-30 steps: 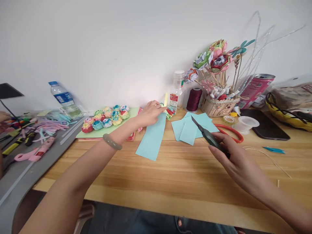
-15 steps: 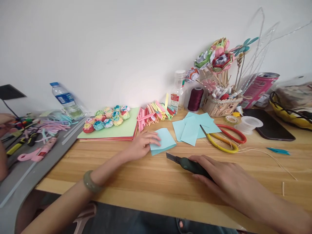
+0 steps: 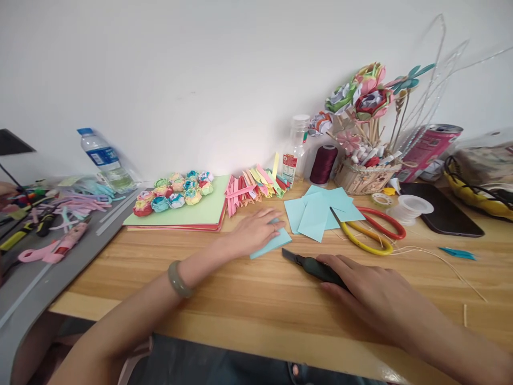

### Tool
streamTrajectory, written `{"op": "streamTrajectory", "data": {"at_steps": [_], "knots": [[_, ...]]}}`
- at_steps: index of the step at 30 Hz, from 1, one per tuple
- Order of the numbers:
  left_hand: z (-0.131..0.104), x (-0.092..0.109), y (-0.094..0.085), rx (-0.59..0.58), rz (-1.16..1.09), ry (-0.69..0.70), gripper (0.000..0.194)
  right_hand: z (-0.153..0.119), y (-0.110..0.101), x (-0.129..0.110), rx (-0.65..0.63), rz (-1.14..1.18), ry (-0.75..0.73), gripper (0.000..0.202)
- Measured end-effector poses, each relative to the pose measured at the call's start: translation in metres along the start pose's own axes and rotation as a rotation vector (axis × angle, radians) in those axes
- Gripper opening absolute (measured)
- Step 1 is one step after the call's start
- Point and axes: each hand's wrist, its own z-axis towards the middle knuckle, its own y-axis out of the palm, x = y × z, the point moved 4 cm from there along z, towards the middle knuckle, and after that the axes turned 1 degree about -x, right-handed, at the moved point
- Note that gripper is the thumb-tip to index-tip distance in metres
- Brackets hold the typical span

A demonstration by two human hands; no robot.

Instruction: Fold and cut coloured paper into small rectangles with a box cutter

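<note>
My left hand (image 3: 256, 233) lies flat with its fingers stretched across a folded light-blue paper (image 3: 272, 245), covering most of it. Only the paper's near edge and right corner show. In my right hand (image 3: 363, 286) is a dark green utility knife (image 3: 320, 269), its blade bared and pointing left, just to the near right of the folded paper. More light-blue paper sheets (image 3: 315, 216) overlap on the table beyond the blade. Scissors with one red and one yellow handle (image 3: 371, 243) rest partly on those sheets.
Paper flowers (image 3: 176, 200) sit on stacked coloured paper (image 3: 208, 214) at left, near folded paper strips (image 3: 244, 192). Behind stand a glass bottle (image 3: 294, 155), purple thread (image 3: 323, 166) and a flower basket (image 3: 366, 179). A phone (image 3: 444, 214) lies right. A pink glue gun (image 3: 60, 248) is far left.
My left hand has slid right and forward over the folded paper, which now lies flatter. The knife stays in my right hand, almost unmoved. The view has shifted slightly.
</note>
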Motion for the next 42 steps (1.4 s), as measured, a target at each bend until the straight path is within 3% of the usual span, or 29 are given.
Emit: {"op": "streamTrajectory", "data": {"at_steps": [5,11,17,20,24,31,42], "knots": [[-0.012,-0.004,0.015,-0.127,-0.112,0.062,0.045,-0.01,0.005,0.001,0.084,-0.061,-0.05,0.026],[-0.028,0.004,0.012,-0.233,-0.191,0.116,0.046,-0.017,-0.001,-0.008,0.158,-0.038,-0.105,0.021],[-0.031,0.015,0.007,-0.145,-0.079,0.244,0.038,-0.025,-0.005,-0.01,0.194,0.027,-0.12,0.024],[-0.032,0.014,0.01,-0.104,-0.078,0.243,0.04,-0.027,-0.005,-0.01,0.184,0.057,-0.096,0.025],[-0.033,0.01,0.014,-0.131,-0.141,0.212,0.051,-0.027,-0.005,-0.012,0.175,0.053,-0.097,0.027],[-0.033,0.009,0.014,-0.181,-0.19,0.202,0.046,-0.029,-0.008,-0.019,0.239,0.009,-0.118,0.034],[-0.032,0.008,0.016,-0.167,-0.207,0.222,0.045,-0.03,-0.005,-0.018,0.267,-0.017,-0.114,0.036]]}}
